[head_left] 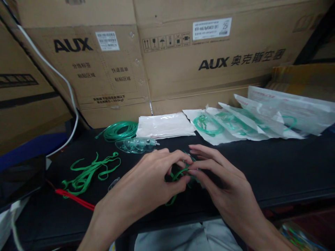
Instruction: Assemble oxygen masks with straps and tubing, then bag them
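My left hand (162, 174) is closed in a pinch on a green elastic strap (178, 174), which loops between its fingers and hangs below. Close against it, my right hand (220, 170) pinches with thumb and fingertips at a clear, greenish mask that the fingers mostly hide. The strap's end meets the mask at the fingertips; whether it passes through a hole there I cannot tell. Further left lies a loose bunch of green elastic straps (87, 174). Behind my hands a nested row of clear masks (137, 144) lies on its side.
A coil of green tubing (120, 130) lies beside a stack of white pouches (164, 125). Several filled pouches (227, 122) overlap at the right. Large cardboard boxes (170, 80) wall off the back of the black table (288, 170). A red cord (75, 199) and white cable (65, 80) are at left.
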`<state>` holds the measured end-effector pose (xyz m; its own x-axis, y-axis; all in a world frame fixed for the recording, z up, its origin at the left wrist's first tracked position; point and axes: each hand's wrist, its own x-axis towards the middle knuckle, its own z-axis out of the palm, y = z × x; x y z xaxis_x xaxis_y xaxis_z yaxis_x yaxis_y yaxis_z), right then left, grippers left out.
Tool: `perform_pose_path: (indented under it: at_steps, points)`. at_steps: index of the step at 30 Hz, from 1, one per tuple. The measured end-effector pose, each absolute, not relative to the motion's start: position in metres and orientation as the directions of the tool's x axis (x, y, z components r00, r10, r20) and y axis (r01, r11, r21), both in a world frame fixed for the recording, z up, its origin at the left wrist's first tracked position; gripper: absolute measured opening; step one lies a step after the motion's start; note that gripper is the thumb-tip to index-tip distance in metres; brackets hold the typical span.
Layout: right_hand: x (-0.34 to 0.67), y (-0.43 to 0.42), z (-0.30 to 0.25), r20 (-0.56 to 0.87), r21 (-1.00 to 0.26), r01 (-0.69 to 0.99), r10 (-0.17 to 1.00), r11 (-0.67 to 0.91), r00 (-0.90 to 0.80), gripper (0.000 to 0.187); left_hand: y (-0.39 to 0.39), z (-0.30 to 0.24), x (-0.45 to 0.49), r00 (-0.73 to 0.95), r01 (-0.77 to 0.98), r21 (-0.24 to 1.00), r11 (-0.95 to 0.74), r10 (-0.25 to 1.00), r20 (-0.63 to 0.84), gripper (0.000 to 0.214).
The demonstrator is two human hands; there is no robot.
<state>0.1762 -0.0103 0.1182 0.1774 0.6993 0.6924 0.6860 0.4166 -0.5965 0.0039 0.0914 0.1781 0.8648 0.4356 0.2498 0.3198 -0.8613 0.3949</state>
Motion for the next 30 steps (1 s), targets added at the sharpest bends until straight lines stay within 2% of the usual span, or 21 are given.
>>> perform_pose_path:
  at_steps: [7, 13, 25, 28, 29, 30]
  points:
    - [0.177, -0.012, 0.125, 0.675, -0.583, 0.718, 0.718, 0.38, 0.168, 0.016, 0.089, 0.182, 0.008, 0.85, 0.31, 0.338, -0.889, 0.418, 0.322, 0.029]
    - [0.187, -0.013, 0.132, 0.67, -0.566, 0.764, 0.714, 0.312, 0.205, 0.013, 0.095, 0.185, 0.001, 0.817, 0.373, 0.338, -0.864, 0.478, 0.323, 0.027]
    - [0.195, -0.013, 0.133, 0.685, -0.545, 0.785, 0.697, 0.294, 0.214, 0.012, 0.101, 0.19, -0.005, 0.795, 0.421, 0.368, -0.829, 0.532, 0.291, 0.024]
    - [0.194, -0.013, 0.134, 0.659, -0.591, 0.743, 0.719, 0.314, 0.22, 0.009, 0.1, 0.192, -0.005, 0.791, 0.421, 0.39, -0.819, 0.542, 0.283, 0.023]
    - [0.192, -0.013, 0.133, 0.627, -0.637, 0.703, 0.744, 0.316, 0.233, 0.007, 0.098, 0.192, -0.005, 0.795, 0.413, 0.397, -0.82, 0.537, 0.281, 0.022]
    - [0.19, -0.013, 0.132, 0.575, -0.7, 0.643, 0.779, 0.31, 0.25, 0.013, 0.097, 0.191, -0.003, 0.804, 0.399, 0.408, -0.821, 0.527, 0.274, 0.022]
